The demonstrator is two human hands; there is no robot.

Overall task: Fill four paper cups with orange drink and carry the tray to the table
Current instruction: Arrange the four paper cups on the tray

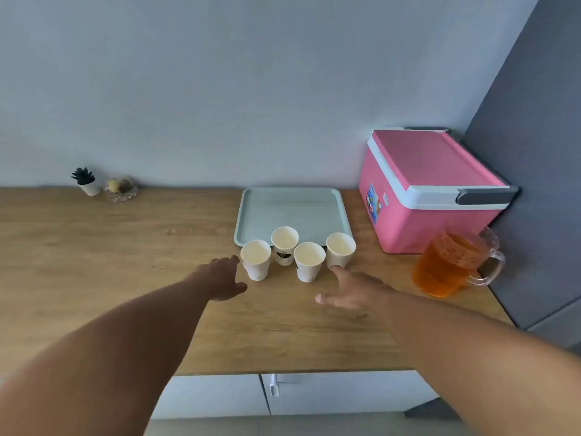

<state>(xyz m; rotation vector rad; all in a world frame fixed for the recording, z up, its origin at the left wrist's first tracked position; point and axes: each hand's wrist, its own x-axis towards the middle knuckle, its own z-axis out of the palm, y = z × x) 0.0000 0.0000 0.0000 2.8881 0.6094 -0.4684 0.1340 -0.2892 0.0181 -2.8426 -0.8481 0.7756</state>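
Both my hands open, hold nothing. Left hand (224, 280) just beside left cup (256, 259); right hand (352, 289) near right cup (340, 253). Four cups empty, light, crowded at tray (294, 206) front edge; careless reach can topple them. Jug (446, 267) full, heavy; fast pour probably spills.

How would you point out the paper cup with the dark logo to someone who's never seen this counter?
Find the pink cooler box at the right end of the wooden counter; left of it lies a pale green tray. Of four white paper cups at the tray's near edge, it is the logo cup, farthest back, alone showing a dark printed emblem.
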